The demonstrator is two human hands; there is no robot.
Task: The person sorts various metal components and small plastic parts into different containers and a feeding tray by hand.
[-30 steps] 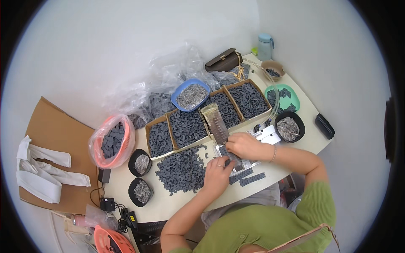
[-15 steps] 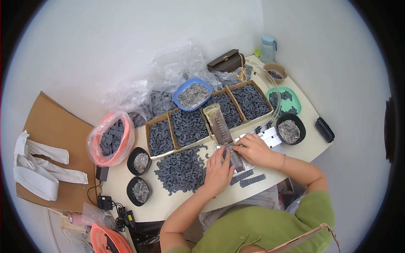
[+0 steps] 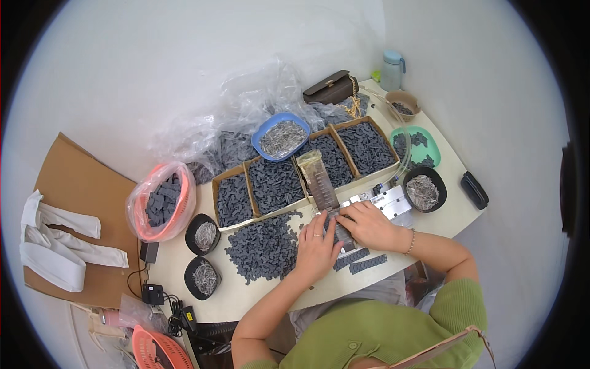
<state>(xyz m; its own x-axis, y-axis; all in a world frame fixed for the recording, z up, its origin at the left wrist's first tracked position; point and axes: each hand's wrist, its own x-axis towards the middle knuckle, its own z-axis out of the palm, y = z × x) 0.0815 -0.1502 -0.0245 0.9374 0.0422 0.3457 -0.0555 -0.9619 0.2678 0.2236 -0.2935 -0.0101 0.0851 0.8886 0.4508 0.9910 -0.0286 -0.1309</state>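
A metal fixture [image 3: 391,205] sits near the table's front edge, with a clear, tape-topped chute [image 3: 319,179] rising behind it. My left hand [image 3: 316,249] rests on the fixture's left side, fingers stretched forward and thumb apart. From the right, my right hand [image 3: 373,227] reaches over the fixture with bent fingers, its tips close together near the left fingertips. Whatever lies under those tips is hidden. Between the hands shows a row of dark grey parts. Two linked dark grey strips [image 3: 368,264] lie in front. Left of my left hand spreads a pile of small grey parts [image 3: 261,247].
Behind stands a divided cardboard tray [image 3: 264,216] of grey parts, with a blue bowl [image 3: 283,117] of metal pins on it. Black bowls of pins [image 3: 423,192] stand on both sides. A green dish [image 3: 435,147] and a black case [image 3: 474,190] are at right, a pink basket [image 3: 183,215] at left.
My right hand has shifted slightly left and toward me, with its fingers lower over the fixture. My left hand has barely moved.
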